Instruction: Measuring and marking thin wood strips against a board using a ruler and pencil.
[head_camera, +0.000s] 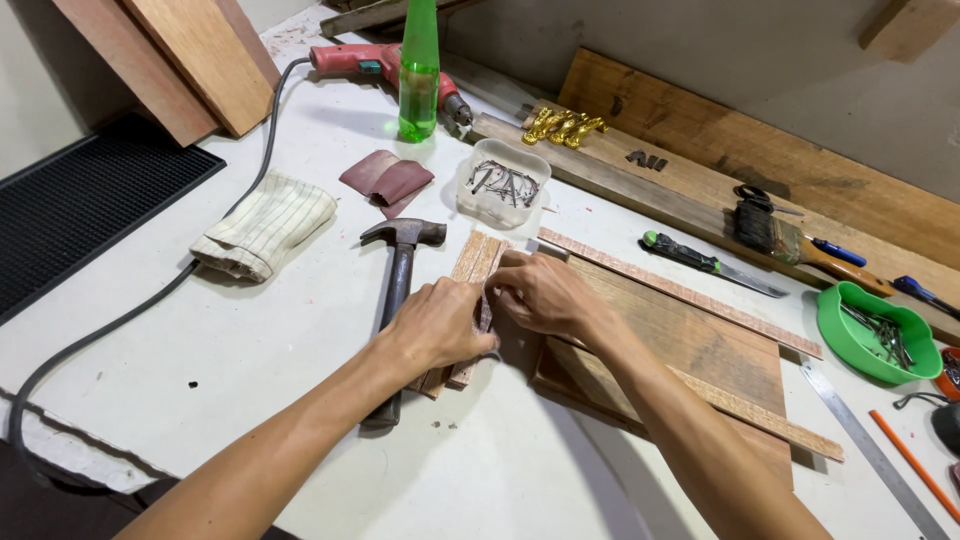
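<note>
My left hand (438, 325) and my right hand (545, 293) meet at the middle of the white table, fingers pinched together on thin wooden strips (476, 258) that lie side by side. The strips run from near the hammer head down under my left hand. A flat wooden panel (690, 345) lies just right of the strips, under my right wrist, with narrow wood slats (680, 290) along its edges. A claw hammer (398, 270) lies just left of my left hand, handle pointing toward me.
A clear tub of nails (502, 182), sandpaper (387, 180), a folded cloth (265, 225), a green bottle (419, 75) and a red drill (375, 62) lie behind. To the right are a knife (712, 264), a brush (790, 240), a green bowl (838, 330) and a steel ruler (868, 445).
</note>
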